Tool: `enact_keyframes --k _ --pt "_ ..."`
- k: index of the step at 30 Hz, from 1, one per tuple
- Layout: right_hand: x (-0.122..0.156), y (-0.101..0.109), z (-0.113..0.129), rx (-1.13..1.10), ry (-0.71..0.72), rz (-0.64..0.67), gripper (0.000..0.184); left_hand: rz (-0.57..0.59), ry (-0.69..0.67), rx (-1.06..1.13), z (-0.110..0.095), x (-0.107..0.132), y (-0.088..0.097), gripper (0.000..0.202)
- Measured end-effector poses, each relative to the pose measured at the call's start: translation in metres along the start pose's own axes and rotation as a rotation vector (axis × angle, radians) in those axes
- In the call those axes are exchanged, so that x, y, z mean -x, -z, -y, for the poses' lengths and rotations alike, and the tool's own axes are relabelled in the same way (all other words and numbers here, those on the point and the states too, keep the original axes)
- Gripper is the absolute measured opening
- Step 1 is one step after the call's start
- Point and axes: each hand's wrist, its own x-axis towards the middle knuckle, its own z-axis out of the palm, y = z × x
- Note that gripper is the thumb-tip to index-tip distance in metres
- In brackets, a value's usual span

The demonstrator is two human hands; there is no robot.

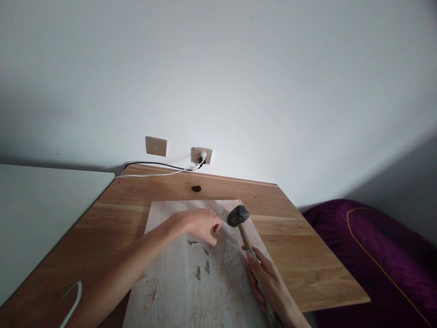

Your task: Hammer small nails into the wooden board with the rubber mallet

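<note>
My right hand (264,284) is wrapped round the wooden handle of a hammer (243,228); its dark head hangs just above a pale, whitewashed board (177,291) lying on the wooden table (300,259). My left hand (200,224) reaches in from the left over the board, fingers curled in a pinch next to the hammer head; what it pinches is too small to make out. Several loose nails (201,264) lie on the board just below my left hand.
A white table (41,205) adjoins on the left. The wall behind carries a switch plate (156,146) and a socket (201,156) with black and white cables plugged in. A purple cushion (372,255) sits to the right. A white hook-shaped object (73,300) lies at the table's near left.
</note>
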Motion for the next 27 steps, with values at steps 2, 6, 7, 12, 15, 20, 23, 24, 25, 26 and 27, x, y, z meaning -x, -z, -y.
enact_keyframes --k 2,6,7,12,15,20,23,24,25,26,27 --pt "0.0 -0.001 -0.001 0.002 -0.009 0.002 0.069 0.056 -0.028 -0.029 -0.014 0.001 -0.003 0.02" --pt "0.0 -0.002 0.002 -0.021 -0.023 0.01 0.074 0.067 -0.045 -0.063 -0.024 -0.001 -0.009 0.024" --pt "0.0 -0.002 0.003 -0.024 -0.021 0.008 0.075 0.058 -0.043 -0.055 -0.022 -0.002 -0.008 0.024" --pt "-0.001 -0.003 0.004 -0.016 -0.013 -0.003 0.073 -0.09 -0.004 0.057 0.016 0.0 0.015 0.02" --pt "-0.001 -0.002 0.002 0.002 -0.003 0.002 0.073 -0.188 0.094 0.139 0.045 0.005 0.03 0.017" --pt "-0.003 -0.001 -0.001 -0.017 -0.009 0.005 0.074 -0.217 0.148 0.175 0.067 0.009 0.027 0.017" --pt "-0.004 -0.001 -0.003 -0.035 -0.013 0.002 0.075 -0.197 0.119 0.152 0.066 0.005 0.02 0.016" --pt "-0.004 -0.001 -0.004 -0.035 -0.014 -0.003 0.076 -0.192 0.113 0.139 0.064 0.004 0.019 0.016" --pt "-0.004 -0.002 -0.004 -0.032 -0.019 -0.005 0.076 -0.19 0.111 0.128 0.063 0.003 0.018 0.016" --pt "-0.004 -0.002 -0.003 -0.028 -0.023 -0.007 0.076 -0.192 0.112 0.119 0.062 0.002 0.018 0.017" --pt "-0.004 -0.002 -0.003 -0.026 -0.023 -0.007 0.077 -0.196 0.113 0.111 0.061 0.002 0.018 0.017"
